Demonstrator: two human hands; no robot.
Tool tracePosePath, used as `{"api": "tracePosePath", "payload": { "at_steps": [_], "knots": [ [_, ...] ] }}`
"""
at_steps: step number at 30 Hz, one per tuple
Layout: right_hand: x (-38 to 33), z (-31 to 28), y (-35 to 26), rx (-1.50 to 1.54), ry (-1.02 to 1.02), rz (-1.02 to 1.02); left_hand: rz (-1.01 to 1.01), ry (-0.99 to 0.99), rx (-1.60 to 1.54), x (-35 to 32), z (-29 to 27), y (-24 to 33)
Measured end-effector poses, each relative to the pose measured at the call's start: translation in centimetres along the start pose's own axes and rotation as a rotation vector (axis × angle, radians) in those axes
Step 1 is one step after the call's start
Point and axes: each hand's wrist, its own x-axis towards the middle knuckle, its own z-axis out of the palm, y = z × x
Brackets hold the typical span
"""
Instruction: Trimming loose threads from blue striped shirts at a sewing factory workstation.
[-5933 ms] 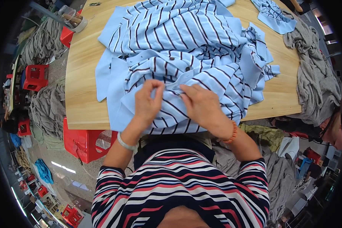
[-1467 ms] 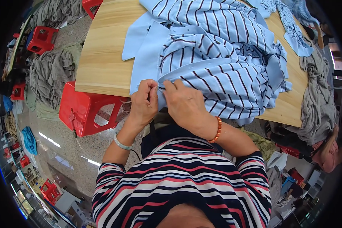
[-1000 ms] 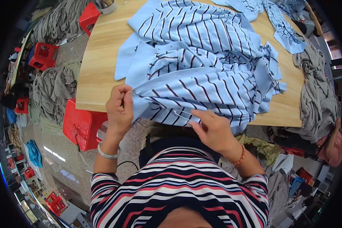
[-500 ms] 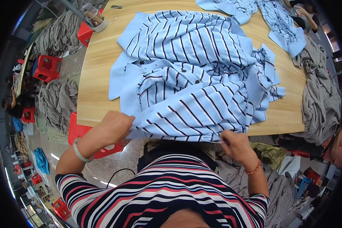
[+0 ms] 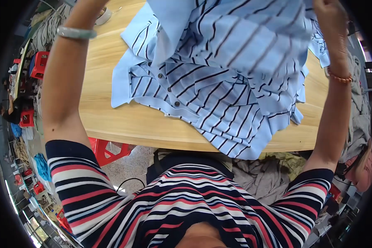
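A light-blue shirt with dark and white stripes (image 5: 252, 37) is raised over the far part of the table, blurred by motion. Its upper part runs out at the top edge. More of the same striped cloth (image 5: 219, 97) lies beneath, with a buttoned strip showing and one corner hanging over the near edge. My right hand (image 5: 331, 18) is closed at the raised shirt's right edge, its fingertips partly cut off. Of my left arm (image 5: 66, 78) only the forearm and wrist, with a pale bangle, show; the hand is beyond the top edge.
The wooden table (image 5: 99, 111) has a curved near edge in front of me. A red stool (image 5: 107, 149) stands below it at left. Grey cloth (image 5: 260, 182) is heaped at lower right, and another striped piece (image 5: 318, 45) lies at far right.
Both arms have swung from the near edge up and outward to the far side. The shirt's near part has been lifted away, uncovering the buttoned strip beneath. My left hand has left view.
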Motion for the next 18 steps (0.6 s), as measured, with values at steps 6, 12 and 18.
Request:
{"api": "tracePosePath", "payload": {
  "at_steps": [6,12,18],
  "knots": [
    [-14.8,0.9,0.8,0.304,-0.456,0.064,-0.172,-0.572,-0.428,-16.6,-7.3,6.4],
    [-28.1,-1.3,-5.2,0.692,-0.941,0.317,-0.288,-0.754,-0.727,-24.7,-11.6,15.2],
    [-32.5,-1.4,-5.6,0.453,-0.711,0.102,-0.624,-1.085,-0.807,-26.5,-13.3,18.9]
  ]
}}
